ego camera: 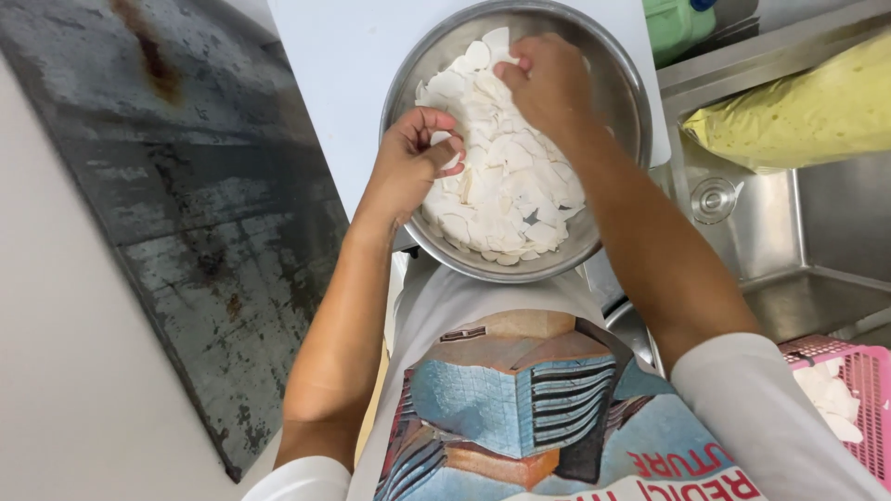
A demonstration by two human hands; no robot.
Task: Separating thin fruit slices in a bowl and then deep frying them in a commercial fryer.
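Seen from above: both hands deep in a wide steel bowl (608,65) heaped with thin white slices (506,186), the bowl resting on a white counter (343,65) just in front of the body, close enough to work without stretching. Left hand (413,158) at the bowl's near-left rim, fingers curled and pinching a single slice between thumb and fingertips. Right hand (548,79) over the far side of the heap, fingers bunched and closed on a few slices, apparently lifted clear of the pile for sorting or separating. Slices piled loosely toward the bowl's centre and right, bare metal showing at the far right wall. To the right, a stainless sink (807,241) with its drain, a yellow-green bag (798,116) slumped along its far edge. At the lower right, a pink perforated basket (868,390) holding more white pieces, within easy reach of the right arm. At left, a worn, rust-marked metal sheet (176,213).
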